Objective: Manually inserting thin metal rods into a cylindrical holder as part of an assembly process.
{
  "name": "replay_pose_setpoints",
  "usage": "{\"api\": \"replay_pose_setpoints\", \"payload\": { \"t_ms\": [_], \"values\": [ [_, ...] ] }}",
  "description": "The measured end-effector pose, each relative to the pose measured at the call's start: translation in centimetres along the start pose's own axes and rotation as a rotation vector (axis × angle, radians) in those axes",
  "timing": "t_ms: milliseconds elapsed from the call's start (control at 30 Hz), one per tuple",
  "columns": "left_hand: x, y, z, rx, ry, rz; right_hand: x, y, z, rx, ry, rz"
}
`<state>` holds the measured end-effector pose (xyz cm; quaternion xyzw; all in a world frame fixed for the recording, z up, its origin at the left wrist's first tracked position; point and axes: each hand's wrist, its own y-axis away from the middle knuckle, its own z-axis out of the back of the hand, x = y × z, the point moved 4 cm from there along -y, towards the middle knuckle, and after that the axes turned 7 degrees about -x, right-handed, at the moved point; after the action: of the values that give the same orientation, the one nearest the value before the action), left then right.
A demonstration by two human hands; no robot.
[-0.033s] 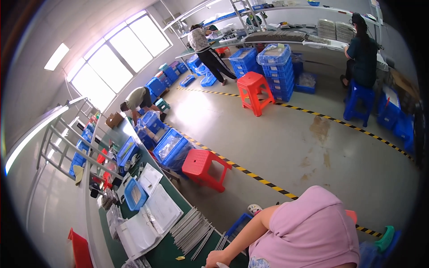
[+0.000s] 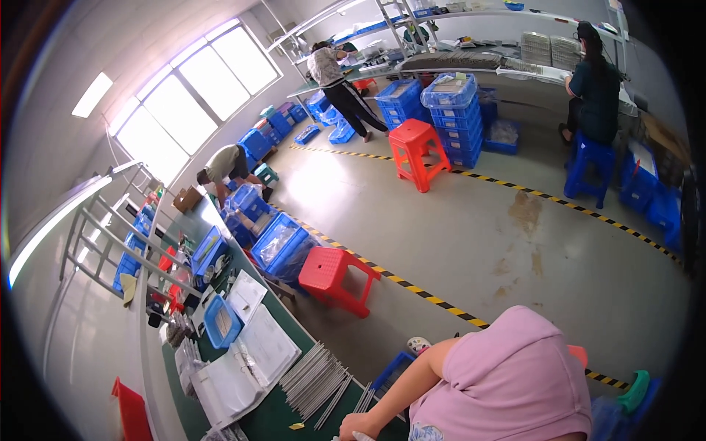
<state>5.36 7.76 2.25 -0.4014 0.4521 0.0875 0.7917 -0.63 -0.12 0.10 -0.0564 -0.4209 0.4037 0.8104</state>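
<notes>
One right hand (image 2: pixel 358 425), yours, bare, at the bottom edge of the frame, centre; forearm entering from a pink sleeve (image 2: pixel 478 356) at lower right. Fingers look curled in, but the frame cuts off their lower part; a white sliver (image 2: pixel 363 436) shows at the underside, and you cannot tell from this view whether anything is held. Left hand: outside the frame, state unknown.

Rods, grey, thin, in two lots, both on the green tabletop (image 2: pixel 268 428) at bottom centre. Item one, loose rods (image 2: pixel 364 399): a few, directly above your right hand in the frame, just beside it; contact cannot be made out. Long axis slants from lower left to upper right, steeply. Item two, rod bundle (image 2: pixel 315 378): many, laid side by side, up and to the left of your right hand, apart from it; long axis also lower left to upper right, so it runs across the line of your forearm, which comes down from upper right with a flatter slope at its start. Of your two hands, the right is the only one seen near either lot.

Also about: one yellow scrap (image 2: pixel 296 425), below the bundle; one binder (image 2: pixel 250 360), spread flat, left of the bundle; one blue tray (image 2: pixel 223 321), above the binder; one blue crate (image 2: pixel 392 372), beyond the tabletop edge; one red stool (image 2: pixel 334 281), mid-frame.
</notes>
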Motion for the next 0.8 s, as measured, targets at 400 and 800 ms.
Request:
{"api": "replay_pose_setpoints", "payload": {
  "t_ms": [400,800],
  "values": [
    [9.3,-1.3,-0.3,-0.217,-0.012,-0.181,0.9,0.9,2.5,0.180,0.019,-0.031],
    [14.1,-1.0,-1.6,-0.220,0.116,0.219,-6.1,4.6,2.0,0.121,-0.258,-0.286]
  ]
}}
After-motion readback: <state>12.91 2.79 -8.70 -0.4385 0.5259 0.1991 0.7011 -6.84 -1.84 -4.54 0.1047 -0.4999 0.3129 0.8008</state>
